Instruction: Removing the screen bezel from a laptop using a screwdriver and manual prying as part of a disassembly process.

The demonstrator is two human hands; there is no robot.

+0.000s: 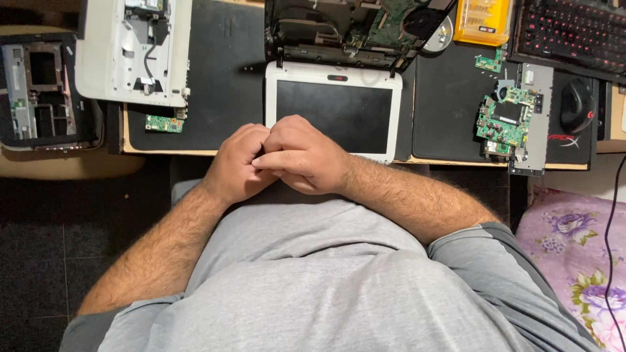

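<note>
At the near edge of the desk (169, 151), your left hand (240, 163) and right hand (301, 155) are clasped together, the right folded over the left, fingers curled shut; whether anything small is pinched between them cannot be told. Just beyond them, at twelve o'clock, lies the small white-framed screen panel (332, 107), flat and face up, touched by neither hand. The teardown looks well advanced: the opened black chassis (352, 29) sits at twelve o'clock behind the panel, a white casing (134, 49) at ten o'clock, a green circuit board (503, 118) at two o'clock, all separated and laid out. Your forearms angle inward from both sides and rest against your grey shirt (313, 280), wrists low; by the look of it, no part is being worked.
</note>
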